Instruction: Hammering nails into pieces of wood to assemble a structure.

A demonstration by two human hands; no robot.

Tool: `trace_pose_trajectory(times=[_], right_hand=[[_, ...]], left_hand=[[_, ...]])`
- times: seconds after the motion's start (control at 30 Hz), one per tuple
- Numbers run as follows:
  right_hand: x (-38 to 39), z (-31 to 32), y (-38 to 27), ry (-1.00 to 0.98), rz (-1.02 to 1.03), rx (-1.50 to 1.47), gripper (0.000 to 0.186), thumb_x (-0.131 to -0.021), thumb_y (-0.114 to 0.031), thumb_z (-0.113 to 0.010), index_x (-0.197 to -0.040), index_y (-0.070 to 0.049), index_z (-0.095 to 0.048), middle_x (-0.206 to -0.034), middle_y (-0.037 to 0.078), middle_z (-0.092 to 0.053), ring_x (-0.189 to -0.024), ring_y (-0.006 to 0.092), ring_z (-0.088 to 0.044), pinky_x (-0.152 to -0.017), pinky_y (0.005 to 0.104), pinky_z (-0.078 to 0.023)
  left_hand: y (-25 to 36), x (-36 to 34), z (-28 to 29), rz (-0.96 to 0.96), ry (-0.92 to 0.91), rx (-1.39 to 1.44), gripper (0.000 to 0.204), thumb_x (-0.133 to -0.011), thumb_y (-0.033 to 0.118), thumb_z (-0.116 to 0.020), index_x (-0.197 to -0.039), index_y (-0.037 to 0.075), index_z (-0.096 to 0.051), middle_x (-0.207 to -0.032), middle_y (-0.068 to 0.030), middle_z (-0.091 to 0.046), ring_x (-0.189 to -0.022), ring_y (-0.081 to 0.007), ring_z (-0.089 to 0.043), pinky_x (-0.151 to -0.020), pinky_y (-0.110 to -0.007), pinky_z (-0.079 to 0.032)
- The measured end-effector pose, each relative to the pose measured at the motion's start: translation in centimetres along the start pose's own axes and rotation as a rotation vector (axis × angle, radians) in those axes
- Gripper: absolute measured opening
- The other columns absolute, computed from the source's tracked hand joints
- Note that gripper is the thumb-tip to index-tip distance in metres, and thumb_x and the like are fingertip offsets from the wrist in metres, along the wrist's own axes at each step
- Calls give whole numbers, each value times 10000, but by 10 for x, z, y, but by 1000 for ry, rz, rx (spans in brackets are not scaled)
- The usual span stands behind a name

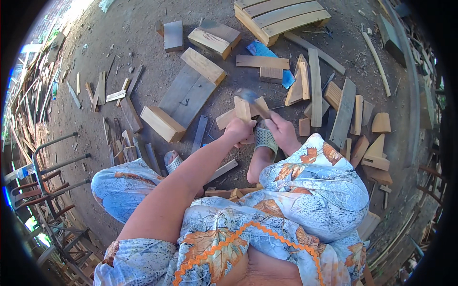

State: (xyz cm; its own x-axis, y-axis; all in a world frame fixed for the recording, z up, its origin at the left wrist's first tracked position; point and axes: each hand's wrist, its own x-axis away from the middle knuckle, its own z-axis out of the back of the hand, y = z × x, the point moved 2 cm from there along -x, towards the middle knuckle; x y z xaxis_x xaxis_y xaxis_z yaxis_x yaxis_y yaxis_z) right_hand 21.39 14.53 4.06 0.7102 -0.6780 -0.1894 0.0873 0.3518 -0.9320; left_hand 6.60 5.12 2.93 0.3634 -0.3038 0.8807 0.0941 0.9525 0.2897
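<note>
block (243, 110) gripped in the left hand (239, 130), apparently to steady it on end, as i watch remotely; the right hand (285, 134) wraps the handle of what looks like a hammer (248, 95), its blurred head near the block's top edge. a sandal (265, 137) shows between the hands. boards (315, 88) crowd the right; dirt (157, 76) offers room upper left.

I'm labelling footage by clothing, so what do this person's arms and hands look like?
The left hand and right hand wear no gloves. The left forearm is uncovered, below a loose, pale blue-grey left sleeve with an orange-brown leaf print. Similar printed cloth hides the arm beyond the right wrist.
</note>
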Motion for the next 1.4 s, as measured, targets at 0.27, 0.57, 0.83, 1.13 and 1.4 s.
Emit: trace_pose_trajectory(times=[0.27,0.57,0.83,1.13,1.4], right_hand=[[-4,16,-12,-213,-289,70,260,-968,-245,-541,-1150,-69,-599,-753,182,-633,-722,391,-640,-614,396,-489],[-23,3,-5,-415,-311,515,292,-962,-336,-530,-969,-49,-579,-721,205,-630,-713,449,-615,-590,490,-461],[-25,9,-31,-109,-138,-15,286,-965,-330,-523,-969,-51,-583,-735,214,-630,-735,440,-623,-604,483,-468],[-35,13,-33,-300,-212,163,319,-961,-346,-527,-918,-33,-577,-693,212,-619,-717,438,-615,-608,494,-467],[-33,1,-19,-412,-230,550,305,-974,-350,-477,-943,-61,-572,-697,211,-620,-715,442,-613,-612,518,-468]], left_hand=[[-4,-11,-4,30,-7,-48,547,-885,493,-595,-931,-44,-688,-773,-183,-690,-595,-298,-697,-489,-368,-579],[-4,-8,-2,57,-29,-23,587,-868,496,-609,-1005,-73,-660,-790,-187,-694,-596,-293,-699,-485,-366,-578],[-8,-13,-4,-22,-9,-9,642,-876,542,-582,-991,-85,-656,-803,-194,-695,-598,-297,-701,-489,-368,-582],[-7,-13,-3,-5,-30,-8,599,-875,499,-600,-987,-87,-653,-795,-196,-689,-585,-295,-694,-478,-366,-581],[-4,-8,-1,3,-7,15,572,-869,483,-615,-984,-75,-654,-783,-186,-683,-600,-296,-694,-475,-366,-580]])
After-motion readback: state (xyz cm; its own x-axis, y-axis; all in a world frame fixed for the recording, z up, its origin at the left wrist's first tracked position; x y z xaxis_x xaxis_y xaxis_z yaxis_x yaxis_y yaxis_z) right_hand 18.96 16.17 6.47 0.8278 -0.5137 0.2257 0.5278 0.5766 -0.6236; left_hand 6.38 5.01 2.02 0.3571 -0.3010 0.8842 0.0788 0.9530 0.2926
